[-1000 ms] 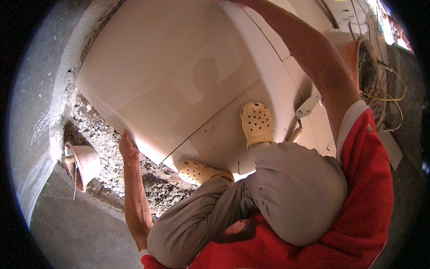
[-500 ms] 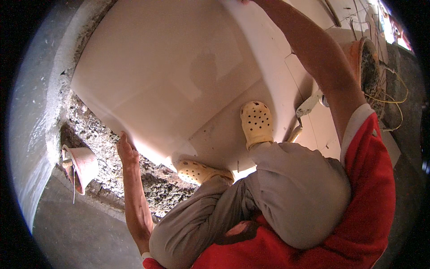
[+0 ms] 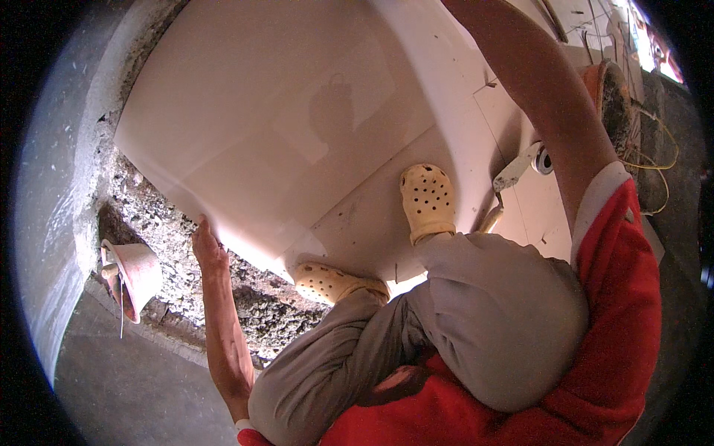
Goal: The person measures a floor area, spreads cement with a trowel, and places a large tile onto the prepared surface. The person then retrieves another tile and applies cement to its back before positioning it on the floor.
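A large glossy pale tile (image 3: 245,126) spans the upper middle, its lower left edge over a rough bed of grey mortar (image 3: 171,256). My left hand (image 3: 210,244) grips that edge; its thumb shows along the rim, and the other fingers are mostly hidden. My right arm stretches up past the top of the picture, so that hand is out of sight. Both my feet, in pale yellow clogs (image 3: 428,197), rest on the tiled surface beside the large tile. To their right lies a trowel (image 3: 517,169), its blade smeared with mortar.
At the left, a tipped whitish-pink bucket (image 3: 145,275) with a wooden-handled tool sits by the mortar. A raised concrete edge (image 3: 97,141) runs along the far left. Back right stand an orange mortar-caked bucket (image 3: 593,82) and a looped yellow cord (image 3: 673,152). A round roll (image 3: 545,160) lies near the trowel.
My right arm has shifted slightly right and up, taking its hand out of the picture and uncovering the roll by the trowel. My left hand keeps its place at the tile's edge.
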### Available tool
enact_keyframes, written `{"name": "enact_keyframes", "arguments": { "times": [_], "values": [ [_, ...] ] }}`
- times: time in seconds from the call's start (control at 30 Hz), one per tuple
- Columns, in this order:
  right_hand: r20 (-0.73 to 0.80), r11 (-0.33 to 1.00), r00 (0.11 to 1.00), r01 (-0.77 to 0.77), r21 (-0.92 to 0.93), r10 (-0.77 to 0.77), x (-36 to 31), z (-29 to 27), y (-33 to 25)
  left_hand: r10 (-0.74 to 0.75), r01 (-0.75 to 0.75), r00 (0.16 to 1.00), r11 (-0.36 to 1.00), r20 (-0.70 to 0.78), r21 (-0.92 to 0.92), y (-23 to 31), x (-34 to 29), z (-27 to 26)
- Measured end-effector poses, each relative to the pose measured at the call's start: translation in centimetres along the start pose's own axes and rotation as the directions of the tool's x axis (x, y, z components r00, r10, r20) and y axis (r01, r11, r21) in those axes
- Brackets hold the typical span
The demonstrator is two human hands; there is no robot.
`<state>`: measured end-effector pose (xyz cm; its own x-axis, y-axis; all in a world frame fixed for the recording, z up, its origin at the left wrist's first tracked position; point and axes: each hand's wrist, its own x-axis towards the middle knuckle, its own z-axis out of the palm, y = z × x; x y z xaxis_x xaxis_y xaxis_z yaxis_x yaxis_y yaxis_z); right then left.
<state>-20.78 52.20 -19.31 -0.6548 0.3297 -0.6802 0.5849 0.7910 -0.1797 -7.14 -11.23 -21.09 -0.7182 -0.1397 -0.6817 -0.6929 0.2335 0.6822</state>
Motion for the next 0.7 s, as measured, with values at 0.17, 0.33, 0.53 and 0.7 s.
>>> {"name": "enact_keyframes", "arguments": {
  "times": [0.17, 0.33, 0.53, 0.7],
  "values": [
    [-0.066, 0.999, 0.997, -0.026, 0.04, 0.028, -1.3, 0.6, 0.9, -0.071, 0.068, 0.997, 0.99, 0.018, 0.126, -0.1, 0.1, -1.0],
    [-0.19, 0.966, 0.958, 0.181, -0.184, -0.216, -1.1, 4.2, 4.9, -0.078, 0.112, 0.987, 0.961, -0.141, 0.253, -0.7, 0.0, -1.0],
    [-0.434, 0.966, 0.863, 0.216, -0.144, -0.257, -2.3, 6.3, 6.1, 0.022, 0.003, 0.995, 0.97, -0.1, 0.243, -0.9, -0.5, -0.5],
    [-0.422, 0.963, 0.866, 0.244, -0.113, -0.269, -4.9, 5.8, 5.0, 0.032, 0.02, 0.988, 0.941, -0.148, 0.338, -0.1, -1.3, 0.3]
  ]
}}
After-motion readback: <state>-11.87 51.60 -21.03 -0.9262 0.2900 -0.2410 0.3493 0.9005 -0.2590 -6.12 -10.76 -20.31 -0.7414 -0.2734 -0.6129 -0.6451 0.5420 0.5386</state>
